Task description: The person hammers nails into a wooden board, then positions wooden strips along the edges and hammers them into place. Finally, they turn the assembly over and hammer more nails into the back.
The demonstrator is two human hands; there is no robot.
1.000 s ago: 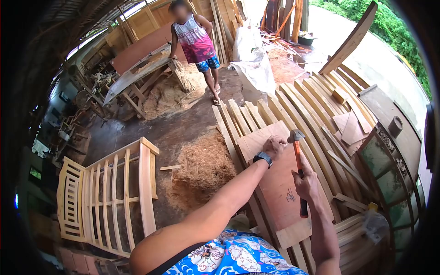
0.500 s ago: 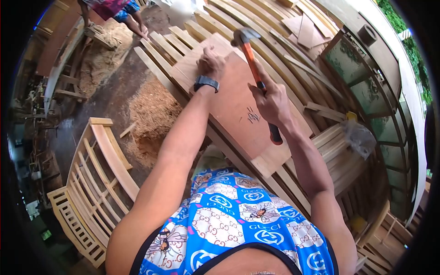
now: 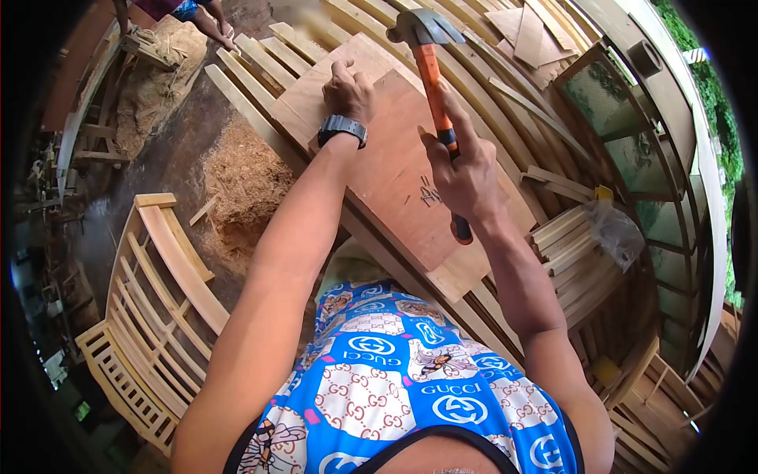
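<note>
My right hand [image 3: 466, 170] is wrapped round the handle of a hammer [image 3: 429, 71] with an orange and black grip, its metal claw head raised over the board. My left hand [image 3: 349, 95], a dark watch [image 3: 343, 129] on its wrist, rests with curled fingers near the upper left part of the wooden board [image 3: 395, 174]. Whatever its fingertips pinch is too small to make out. Several loose nails [image 3: 429, 193] lie on the reddish face of the board, left of my right hand.
Long timber strips [image 3: 505, 103] lie under and beyond the board. A slatted wooden frame [image 3: 158, 300] stands at the left, near a sawdust pile [image 3: 245, 178]. Another person's legs [image 3: 212, 24] show at the top left. A plastic bag [image 3: 616, 233] lies at the right.
The hammer and my right hand have moved slightly up and left in the view. My left hand stays at the upper part of the board; the whole scene has shifted a little left.
</note>
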